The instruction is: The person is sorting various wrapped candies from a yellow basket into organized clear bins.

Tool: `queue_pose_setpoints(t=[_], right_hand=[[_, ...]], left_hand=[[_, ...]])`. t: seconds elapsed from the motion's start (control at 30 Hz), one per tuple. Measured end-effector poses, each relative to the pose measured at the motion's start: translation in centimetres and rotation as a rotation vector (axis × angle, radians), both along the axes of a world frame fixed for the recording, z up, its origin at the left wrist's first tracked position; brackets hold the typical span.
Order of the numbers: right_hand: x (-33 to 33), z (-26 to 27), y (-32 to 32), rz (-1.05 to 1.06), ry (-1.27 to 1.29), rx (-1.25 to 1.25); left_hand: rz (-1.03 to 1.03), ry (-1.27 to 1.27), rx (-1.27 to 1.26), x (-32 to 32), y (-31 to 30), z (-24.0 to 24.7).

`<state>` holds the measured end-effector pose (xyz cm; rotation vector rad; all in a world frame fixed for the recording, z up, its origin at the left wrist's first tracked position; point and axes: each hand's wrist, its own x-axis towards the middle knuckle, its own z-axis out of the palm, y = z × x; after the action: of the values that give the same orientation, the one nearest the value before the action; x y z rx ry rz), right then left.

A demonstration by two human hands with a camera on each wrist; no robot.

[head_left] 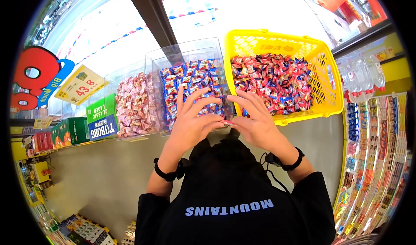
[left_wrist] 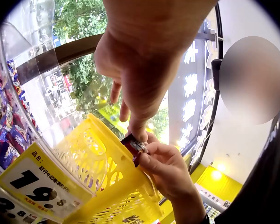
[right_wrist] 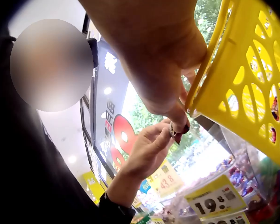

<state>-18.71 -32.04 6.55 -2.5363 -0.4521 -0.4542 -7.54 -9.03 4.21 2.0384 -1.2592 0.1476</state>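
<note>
Both hands meet in front of the person's chest, at the near edge of the candy display. Between them is one small wrapped candy [left_wrist: 134,146] with a dark red and brown wrapper. My left hand [head_left: 193,116] pinches one end of it with thumb and finger. The other end is pinched by my right hand [head_left: 255,118], its remaining fingers spread near the yellow basket's rim. Just beyond the left hand stands a clear bin [head_left: 189,50] of blue-and-red wrapped candies [head_left: 190,74]. The yellow basket [head_left: 326,72], beside the right hand, holds many red and dark wrapped candies [head_left: 273,82].
Left of the blue candies is a bin of pink wrapped candies [head_left: 132,104], then a green-and-blue Tuborg box [head_left: 102,117]. A price card [left_wrist: 42,184] fronts the bins. Bottles [head_left: 362,76] and stocked shelves [head_left: 372,145] stand at the right; windows rise behind.
</note>
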Motion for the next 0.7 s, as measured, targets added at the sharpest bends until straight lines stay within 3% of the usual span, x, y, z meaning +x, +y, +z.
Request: queue_pose_setpoints(t=[0.2, 0.33, 0.7], right_hand=[[0.1, -0.1, 0.1, -0.123, -0.032, 0.063], [-0.5, 0.9, -1.2, -0.154, -0.06, 0.01], [-2.6, 0.0, -4.5, -0.227, -0.068, 0.053]], left_hand=[[0.166, -0.005, 0.003, 2.4, -0.5, -0.2], [0.264, -0.134, 0.226, 5.4, -1.4, -1.3], [0.217, -0.296, 0.799, 12.5, -7.7, -7.2]])
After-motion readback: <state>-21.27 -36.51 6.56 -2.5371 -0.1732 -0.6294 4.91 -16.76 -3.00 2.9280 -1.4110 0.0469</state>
